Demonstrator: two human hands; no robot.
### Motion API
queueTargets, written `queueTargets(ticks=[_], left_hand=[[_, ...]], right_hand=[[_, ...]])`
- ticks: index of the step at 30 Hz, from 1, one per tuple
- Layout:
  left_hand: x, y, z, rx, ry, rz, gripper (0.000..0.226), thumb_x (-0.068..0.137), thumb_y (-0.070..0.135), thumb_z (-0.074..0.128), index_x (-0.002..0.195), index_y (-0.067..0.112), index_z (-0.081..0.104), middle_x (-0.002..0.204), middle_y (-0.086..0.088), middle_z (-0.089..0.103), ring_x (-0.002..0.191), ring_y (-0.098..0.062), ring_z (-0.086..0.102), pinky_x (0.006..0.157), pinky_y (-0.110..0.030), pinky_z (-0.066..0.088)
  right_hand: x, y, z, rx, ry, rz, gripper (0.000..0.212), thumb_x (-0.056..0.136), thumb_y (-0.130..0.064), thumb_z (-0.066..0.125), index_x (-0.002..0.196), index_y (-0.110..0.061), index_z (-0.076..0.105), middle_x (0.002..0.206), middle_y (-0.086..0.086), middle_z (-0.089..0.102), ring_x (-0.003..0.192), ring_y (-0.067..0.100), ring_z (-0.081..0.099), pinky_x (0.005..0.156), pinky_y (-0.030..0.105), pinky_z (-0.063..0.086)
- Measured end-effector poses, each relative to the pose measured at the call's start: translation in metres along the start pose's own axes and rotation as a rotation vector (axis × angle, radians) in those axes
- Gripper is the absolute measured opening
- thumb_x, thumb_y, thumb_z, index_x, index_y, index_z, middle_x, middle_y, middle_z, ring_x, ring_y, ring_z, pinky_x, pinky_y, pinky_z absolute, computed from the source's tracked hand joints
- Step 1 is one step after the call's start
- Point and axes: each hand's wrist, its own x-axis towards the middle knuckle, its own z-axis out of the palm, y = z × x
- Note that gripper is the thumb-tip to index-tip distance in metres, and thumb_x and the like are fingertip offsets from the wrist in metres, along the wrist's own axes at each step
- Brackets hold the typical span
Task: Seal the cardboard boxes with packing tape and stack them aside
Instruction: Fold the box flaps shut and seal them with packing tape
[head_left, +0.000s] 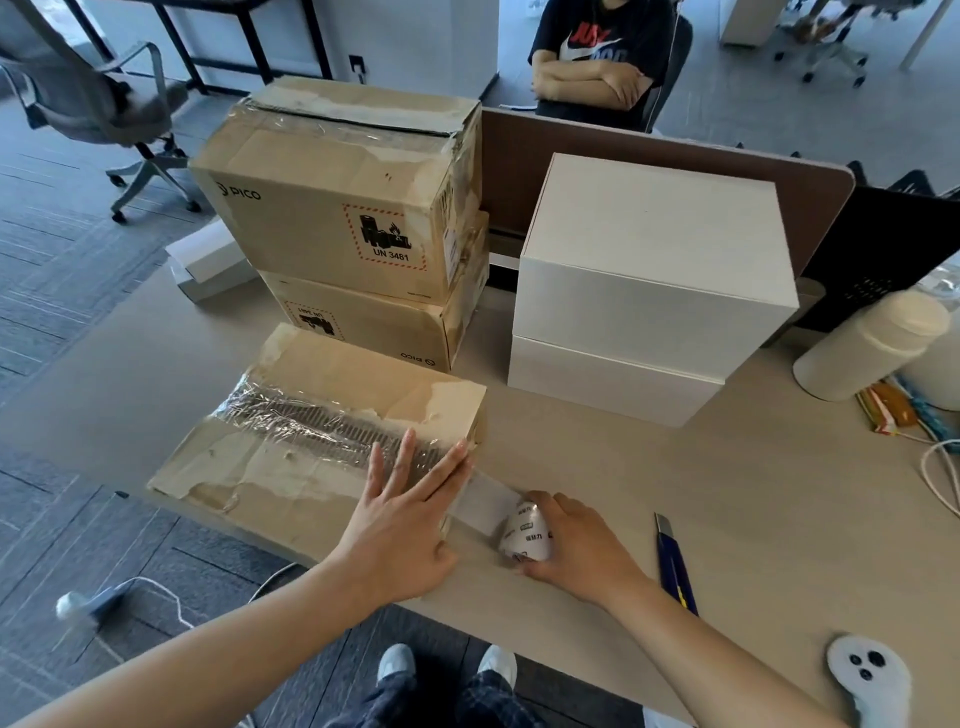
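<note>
Head view: an open office with grey carpet, a swivel chair (104, 104) at far left, and a seated person (602, 62) with folded arms beyond a brown divider. I am looking down on a pale desk (649, 483).

At the back of the desk, two sealed brown boxes (322, 208) are stacked, with two white boxes (649, 249) stacked to their right.

In front lies a flat cardboard box (322, 384). Crinkled clear tape runs over its middle seam, and something dark and ribbed shows through.

The left hand (400, 519) lies flat on the box's right end, fingers straight and spread, pressing the tape down. The right hand (582, 545) is curled round the tape roll (524, 535), just off the box's right edge. A short strip of tape (485, 501) stretches between the box and the roll.

A blue utility knife (672, 566) lies on the desk just right of the right hand. A white controller (867, 675) sits near the bottom right corner.

The risks as I judge them:
- Both hands are busy, so reaching for the knife means letting go of something. A slack strip could fold onto itself or lift from the box edge.
- Pulling the roll off-line would wrinkle the tape further.
- The flaps look parted, so the tape alone bridges the gap and hard pressing may sag it.
- The box's near left corner seems to overhang the desk, so a shove could tip it.
</note>
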Motion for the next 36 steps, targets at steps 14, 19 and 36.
queueTargets(ticks=[14, 19, 36], left_hand=[[0.01, 0.09, 0.029, -0.063, -0.214, 0.146, 0.065, 0.103, 0.026, 0.029, 0.159, 0.014, -0.001, 0.165, 0.001, -0.013, 0.153, -0.017, -0.007, 0.121, -0.034, -0.004], [0.006, 0.1, 0.032, -0.099, -0.241, 0.148, 0.065, 0.102, 0.027, 0.031, 0.159, 0.017, 0.001, 0.165, 0.006, -0.016, 0.144, -0.021, 0.013, 0.114, -0.04, 0.018], [0.001, 0.115, 0.053, -0.771, 0.065, -0.199, 0.041, 0.102, 0.018, 0.048, 0.139, 0.033, 0.054, 0.142, 0.031, 0.039, 0.132, 0.009, 0.028, 0.112, -0.011, 0.024]], right_hand=[[-0.083, 0.086, 0.011, -0.032, 0.272, 0.744, 0.048, 0.093, -0.045, 0.055, 0.128, -0.013, 0.043, 0.127, 0.007, 0.051, 0.111, 0.026, 0.05, 0.086, 0.034, 0.044], [-0.09, 0.095, 0.022, 0.232, 0.238, 0.9, 0.026, 0.094, -0.029, 0.061, 0.103, -0.013, 0.042, 0.111, 0.013, 0.056, 0.086, 0.025, 0.053, 0.07, 0.034, 0.043], [-0.007, 0.014, -0.056, 0.462, -0.227, 0.167, 0.015, 0.102, -0.029, 0.044, 0.107, -0.015, 0.044, 0.095, 0.007, 0.06, 0.078, 0.017, 0.054, 0.072, 0.032, 0.042]])
